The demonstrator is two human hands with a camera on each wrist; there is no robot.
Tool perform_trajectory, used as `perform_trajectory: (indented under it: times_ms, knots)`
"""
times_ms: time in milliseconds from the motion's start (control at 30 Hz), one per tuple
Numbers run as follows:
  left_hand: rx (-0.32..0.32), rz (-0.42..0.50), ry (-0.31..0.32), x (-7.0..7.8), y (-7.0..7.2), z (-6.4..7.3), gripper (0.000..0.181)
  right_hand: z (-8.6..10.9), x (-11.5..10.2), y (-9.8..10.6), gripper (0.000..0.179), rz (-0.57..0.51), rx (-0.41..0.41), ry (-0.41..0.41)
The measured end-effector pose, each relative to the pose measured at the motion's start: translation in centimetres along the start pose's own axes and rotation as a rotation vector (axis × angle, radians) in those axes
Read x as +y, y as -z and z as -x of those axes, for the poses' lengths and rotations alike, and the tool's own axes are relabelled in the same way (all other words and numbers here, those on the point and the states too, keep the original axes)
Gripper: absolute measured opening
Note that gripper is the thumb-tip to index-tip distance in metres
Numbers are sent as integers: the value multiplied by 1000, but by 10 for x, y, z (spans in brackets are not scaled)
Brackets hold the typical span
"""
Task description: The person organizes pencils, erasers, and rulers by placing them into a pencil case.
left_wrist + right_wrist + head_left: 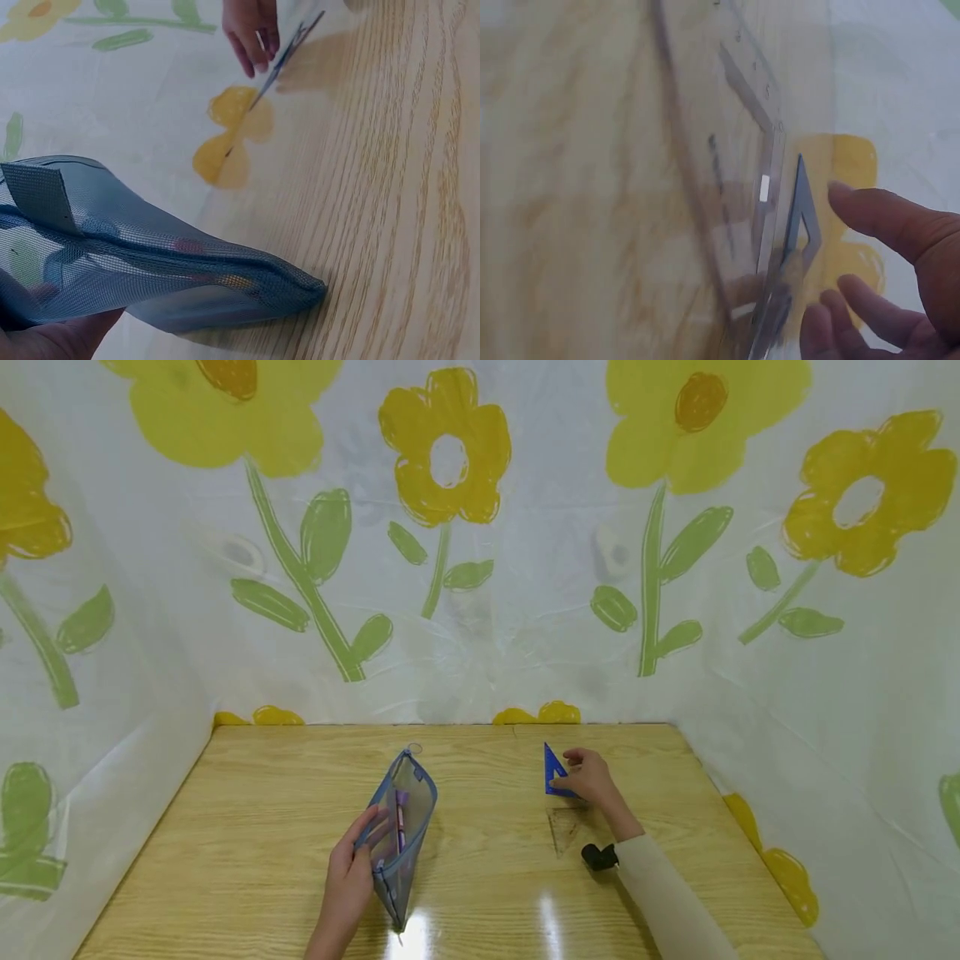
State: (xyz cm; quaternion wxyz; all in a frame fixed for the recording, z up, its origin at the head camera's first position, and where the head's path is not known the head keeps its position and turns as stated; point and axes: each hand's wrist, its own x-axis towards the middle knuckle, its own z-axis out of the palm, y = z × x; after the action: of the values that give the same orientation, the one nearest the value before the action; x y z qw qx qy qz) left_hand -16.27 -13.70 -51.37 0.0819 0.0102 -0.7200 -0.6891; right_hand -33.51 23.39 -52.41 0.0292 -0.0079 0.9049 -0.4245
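Note:
A blue-grey mesh pencil pouch (424,814) stands with its zip mouth open at the centre-left of the table. My left hand (351,870) grips its left side, thumb and fingers on either side of the mesh edge. Inside lies a purple-and-white pen (401,822). To the right, my right hand (592,778) hovers over a blue set square (551,785); in the right wrist view thumb and fingers are spread beside the blue set square (802,199), with a gap between them. A clear set square (562,831) lies just nearer, seen large as clear plastic (727,157).
A black device (598,857) is fixed at the right sleeve (667,893). White cloth walls (480,652) with printed flowers enclose the wooden table (247,827) at the back and both sides.

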Motion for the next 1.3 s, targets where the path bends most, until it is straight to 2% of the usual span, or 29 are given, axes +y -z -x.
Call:
perform_trajectory:
  times_ms: [200,400,533,767,1133,1300]
  knots:
    - [-10,20,-6,0,-1,1,54,-2,-1,-3,73,92,-13,11]
    - [-17,27,-15,-1,1,4,54,2,1,0,73,91,-28,15]
    - [-16,26,-8,-1,1,4,55,2,2,6,72,113,-34,18]
    - [-10,27,5,0,1,5,54,8,6,22,72,240,-70,-10]
    - [-7,26,18,1,2,3,55,11,7,27,65,303,-105,-38]
    - [-2,35,-16,0,3,3,54,13,10,27,57,296,-111,-25]
